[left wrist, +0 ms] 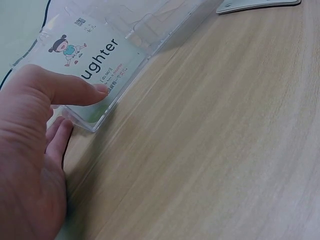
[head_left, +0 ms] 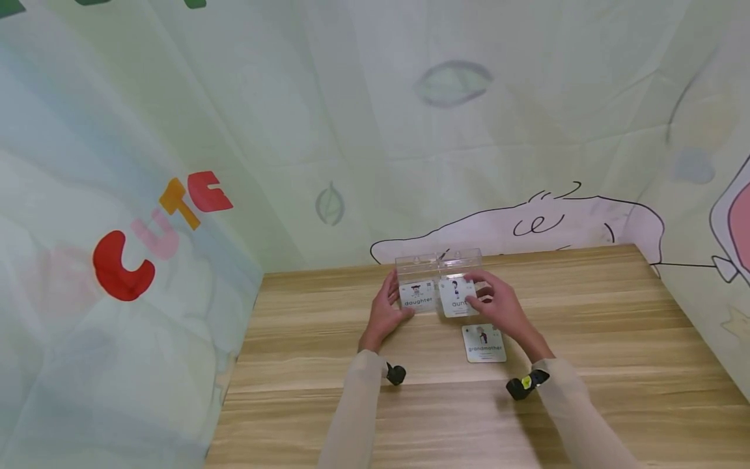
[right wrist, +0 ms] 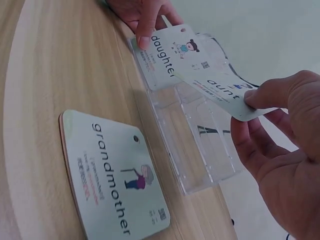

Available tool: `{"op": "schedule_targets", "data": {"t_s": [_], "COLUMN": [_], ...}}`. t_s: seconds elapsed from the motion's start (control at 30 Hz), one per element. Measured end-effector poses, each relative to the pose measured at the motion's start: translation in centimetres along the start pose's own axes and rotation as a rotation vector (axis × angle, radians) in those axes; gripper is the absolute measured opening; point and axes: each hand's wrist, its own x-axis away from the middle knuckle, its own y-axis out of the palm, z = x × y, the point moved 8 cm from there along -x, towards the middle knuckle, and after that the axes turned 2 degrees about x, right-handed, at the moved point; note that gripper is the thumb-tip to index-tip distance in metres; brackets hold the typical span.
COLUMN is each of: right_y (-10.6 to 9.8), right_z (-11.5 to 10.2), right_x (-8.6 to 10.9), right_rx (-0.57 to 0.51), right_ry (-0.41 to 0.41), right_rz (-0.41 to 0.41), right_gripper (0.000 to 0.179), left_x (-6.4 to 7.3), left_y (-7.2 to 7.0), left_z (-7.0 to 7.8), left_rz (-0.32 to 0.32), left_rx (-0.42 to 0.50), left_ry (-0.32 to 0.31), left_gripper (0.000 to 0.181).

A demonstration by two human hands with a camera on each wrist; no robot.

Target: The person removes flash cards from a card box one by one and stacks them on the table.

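My right hand (head_left: pixel 500 303) pinches the "aunt" card (right wrist: pixel 215 90) between thumb and fingers, above the bare compartment of a clear plastic box (right wrist: pixel 202 155). In the right wrist view this card is tilted, one corner near the "daughter" card (right wrist: pixel 170 57). That second card lies in the box's left compartment. At the box's left end my left hand (head_left: pixel 387 312) holds on, its thumb (left wrist: pixel 82 92) over the "daughter" card's front and its other fingers lower at the edge. A small stack of cards with "grandmother" (right wrist: pixel 115 175) on top lies on the table before the box.
The wood-grain table (head_left: pixel 305 365) ends at a printed cloth backdrop (head_left: pixel 328 130) behind the box. Another cloth side with "CUTE" letters (head_left: pixel 123 267) rises at the left. Each wrist carries a small black camera (head_left: pixel 518 389).
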Motion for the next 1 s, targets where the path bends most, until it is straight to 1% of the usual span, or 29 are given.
{"op": "schedule_targets", "data": {"t_s": [0.1, 0.27, 0.63, 0.87, 0.93, 1.0], "right_y": [-0.4, -1.0, -1.6, -1.4, -1.3, -1.2], "right_z": [0.5, 1.7, 3.9, 5.2, 5.5, 5.6], "right_x": [0.7, 2.1, 4.8, 6.2, 6.5, 6.6], "right_rx": [-0.009, -0.017, -0.006, 0.006, 0.01, 0.017], "right_ry": [0.029, 0.065, 0.147, 0.203, 0.198, 0.177], "right_rz": [-0.009, -0.027, -0.041, -0.06, -0.061, -0.058], "right_gripper": [0.046, 0.048, 0.05, 0.049, 0.049, 0.048], "left_x": [0.0, 0.0, -0.1, 0.0, 0.1, 0.0], "left_y": [0.0, 0.0, 0.1, 0.1, 0.1, 0.1], "left_z": [0.0, 0.2, 0.3, 0.4, 0.3, 0.2], "left_rz": [-0.004, -0.003, 0.005, 0.0, 0.002, 0.002], "left_rx": [-0.005, 0.029, 0.065, 0.034, 0.026, 0.022], "left_ry": [0.002, 0.017, 0.068, 0.038, 0.023, 0.011], "left_gripper": [0.108, 0.108, 0.108, 0.107, 0.107, 0.107]}}
